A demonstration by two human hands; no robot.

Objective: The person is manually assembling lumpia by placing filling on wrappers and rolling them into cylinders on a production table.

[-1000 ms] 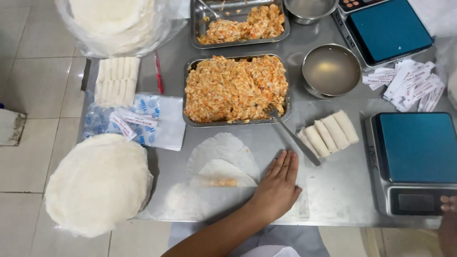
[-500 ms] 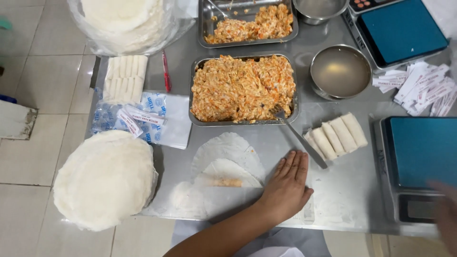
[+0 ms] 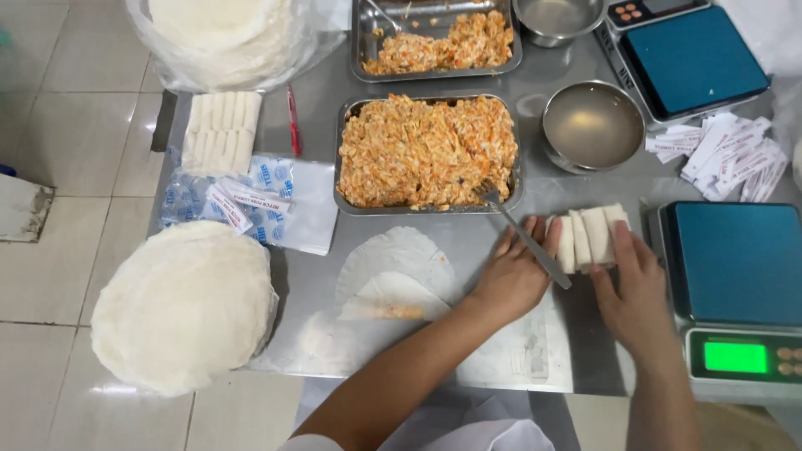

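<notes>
Both hands flank four white rolls [image 3: 590,236] at right of centre on the tabletop [image 3: 501,367]: left hand [image 3: 511,274] flat, fingers spread beside them; right hand [image 3: 633,288], fingers open, touching the row's end.

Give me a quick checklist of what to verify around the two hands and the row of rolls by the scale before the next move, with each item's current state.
1. Both hands at the rolls: ok. Left hand and right hand flank the row of rolls.
2. Rolls tidy: ok. They lie side by side in one row, touching.
3. Grip on a roll: cannot tell. The right hand's fingertips rest on the row's right end; no roll is lifted.
4. Fork out of the way: not ok. The fork leans from the filling tray across the left hand's fingers.
5. Wrapper prepared: ok. The folded wrapper lies flat with filling showing at its edge.
6. Scale ready: ok. The scale platform is bare, display lit.
</notes>
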